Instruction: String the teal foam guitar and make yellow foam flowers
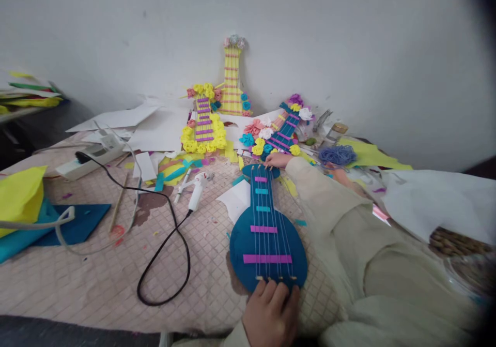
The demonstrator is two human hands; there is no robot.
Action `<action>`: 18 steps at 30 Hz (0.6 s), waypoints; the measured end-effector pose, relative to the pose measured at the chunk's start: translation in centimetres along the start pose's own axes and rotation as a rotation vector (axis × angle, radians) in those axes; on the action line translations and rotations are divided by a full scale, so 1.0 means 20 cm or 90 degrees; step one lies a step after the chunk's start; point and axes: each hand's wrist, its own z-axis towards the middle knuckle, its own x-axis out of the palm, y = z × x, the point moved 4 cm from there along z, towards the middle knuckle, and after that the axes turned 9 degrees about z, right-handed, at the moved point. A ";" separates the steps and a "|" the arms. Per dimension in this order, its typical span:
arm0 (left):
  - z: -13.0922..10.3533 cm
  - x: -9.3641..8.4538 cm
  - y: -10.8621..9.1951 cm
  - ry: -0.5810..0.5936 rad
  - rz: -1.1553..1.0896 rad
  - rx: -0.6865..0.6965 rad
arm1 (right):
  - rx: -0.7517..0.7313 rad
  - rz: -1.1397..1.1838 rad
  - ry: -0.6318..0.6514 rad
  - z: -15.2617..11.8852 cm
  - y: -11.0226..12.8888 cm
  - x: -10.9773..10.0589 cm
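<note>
A blue paper guitar point(240, 243) lies flat on the table, with pink and turquoise strips across it and pale strings between small pegs at both ends. My left hand point(270, 313) is at its round lower edge, fingers curled over the rim beside the bottom pegs. At the narrow top end, my right hand point(278, 160) has its fingers closed on the edge by the upper pegs. Its fingertips are small and partly hidden. A white glue gun point(198, 192) with a black cable rests left of the guitar's neck.
Decorated guitars point(204, 117) lean at the back wall. Blue-purple yarn point(337, 155) lies right, near another bare forearm point(346, 180), whose owner I cannot tell. A power strip point(87, 162), yellow paper point(23, 197) and blue sheets are left; a clear container point(470, 272) is right.
</note>
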 end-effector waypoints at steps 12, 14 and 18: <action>-0.08 -0.16 0.05 -0.111 -0.215 0.023 | 0.036 0.383 -0.080 -0.20 -0.11 -0.14; -0.14 -0.21 0.06 -0.144 -0.245 0.009 | 0.027 0.456 -0.132 -0.27 -0.11 -0.17; -0.23 -0.25 0.09 -0.052 -0.354 -0.072 | 0.012 0.581 -0.241 -0.43 -0.13 -0.23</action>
